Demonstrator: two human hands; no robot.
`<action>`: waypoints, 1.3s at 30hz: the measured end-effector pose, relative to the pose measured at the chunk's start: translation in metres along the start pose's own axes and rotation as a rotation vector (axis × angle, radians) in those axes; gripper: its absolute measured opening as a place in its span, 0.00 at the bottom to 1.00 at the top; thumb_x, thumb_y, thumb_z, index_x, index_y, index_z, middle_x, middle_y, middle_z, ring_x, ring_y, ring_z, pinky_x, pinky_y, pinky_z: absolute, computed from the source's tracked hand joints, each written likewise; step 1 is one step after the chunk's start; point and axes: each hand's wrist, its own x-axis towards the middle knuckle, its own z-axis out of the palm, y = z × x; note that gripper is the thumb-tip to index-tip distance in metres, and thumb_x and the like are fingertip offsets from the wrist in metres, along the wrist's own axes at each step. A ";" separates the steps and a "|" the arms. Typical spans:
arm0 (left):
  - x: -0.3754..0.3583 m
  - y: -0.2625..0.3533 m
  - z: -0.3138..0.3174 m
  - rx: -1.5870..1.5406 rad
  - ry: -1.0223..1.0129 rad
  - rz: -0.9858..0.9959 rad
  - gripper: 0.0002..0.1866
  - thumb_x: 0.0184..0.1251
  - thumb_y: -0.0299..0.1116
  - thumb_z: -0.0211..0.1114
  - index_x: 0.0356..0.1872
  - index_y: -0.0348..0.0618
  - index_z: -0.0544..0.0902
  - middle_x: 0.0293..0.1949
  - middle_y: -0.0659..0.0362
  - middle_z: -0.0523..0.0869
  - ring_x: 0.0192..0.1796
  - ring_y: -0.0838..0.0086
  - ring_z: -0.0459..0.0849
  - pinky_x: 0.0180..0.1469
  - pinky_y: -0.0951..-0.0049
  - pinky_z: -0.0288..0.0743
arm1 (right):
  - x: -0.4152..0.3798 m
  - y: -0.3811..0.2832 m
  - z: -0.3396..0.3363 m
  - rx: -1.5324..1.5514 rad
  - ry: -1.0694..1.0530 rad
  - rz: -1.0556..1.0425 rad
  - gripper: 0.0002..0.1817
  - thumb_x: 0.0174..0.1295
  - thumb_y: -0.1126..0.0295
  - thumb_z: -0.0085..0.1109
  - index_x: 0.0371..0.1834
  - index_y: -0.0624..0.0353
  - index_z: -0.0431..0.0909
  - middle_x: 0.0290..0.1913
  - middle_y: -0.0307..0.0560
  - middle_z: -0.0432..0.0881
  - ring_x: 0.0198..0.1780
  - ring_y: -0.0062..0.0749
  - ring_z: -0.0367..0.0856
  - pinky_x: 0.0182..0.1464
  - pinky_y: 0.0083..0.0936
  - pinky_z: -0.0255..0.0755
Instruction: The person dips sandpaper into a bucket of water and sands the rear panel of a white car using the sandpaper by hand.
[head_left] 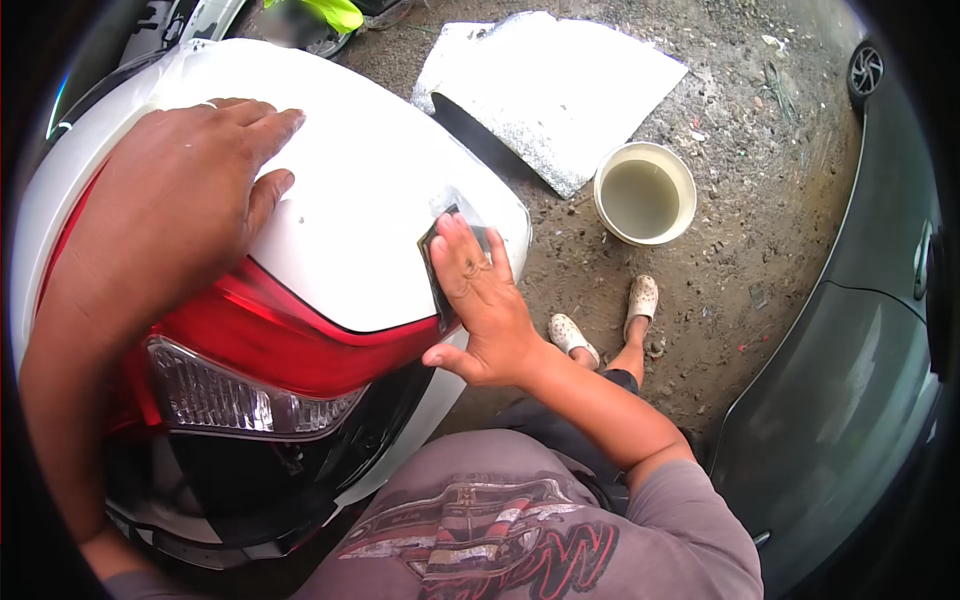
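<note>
Right hand presses flat, fingers together, on the dark sanding pad at the white panel's edge above the red lamp. Left hand lies spread, bracing. We'd keep strokes even, pad wet from the bucket.

no legible text, T-shirt graphic lettering too distorted to read, no labels or numbers

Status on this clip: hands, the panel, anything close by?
Left hand flat on white car panel. Right hand pressing dark sanding sheet against panel edge. Bucket of murky water on ground nearby, clear of hands.
</note>
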 end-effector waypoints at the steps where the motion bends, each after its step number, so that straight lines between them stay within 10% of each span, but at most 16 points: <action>1: 0.000 0.000 0.000 -0.005 -0.004 0.005 0.25 0.81 0.35 0.63 0.75 0.41 0.80 0.66 0.46 0.88 0.69 0.50 0.85 0.79 0.43 0.69 | -0.001 -0.003 -0.002 0.044 0.026 0.032 0.61 0.73 0.21 0.48 0.93 0.60 0.51 0.92 0.63 0.52 0.93 0.57 0.47 0.88 0.68 0.31; 23: 0.019 0.060 0.015 -0.172 -0.232 0.255 0.43 0.80 0.56 0.65 0.79 0.25 0.70 0.78 0.32 0.74 0.85 0.41 0.66 0.88 0.48 0.58 | -0.013 0.016 0.012 0.111 0.081 0.307 0.56 0.77 0.29 0.50 0.91 0.66 0.51 0.90 0.67 0.58 0.92 0.59 0.52 0.89 0.65 0.39; 39: 0.037 0.051 0.002 -0.197 -0.469 0.080 0.77 0.44 0.73 0.85 0.82 0.19 0.61 0.83 0.27 0.65 0.90 0.42 0.56 0.90 0.52 0.52 | 0.023 0.011 0.001 0.174 0.010 0.265 0.59 0.74 0.22 0.46 0.90 0.64 0.55 0.88 0.72 0.60 0.91 0.60 0.54 0.89 0.65 0.42</action>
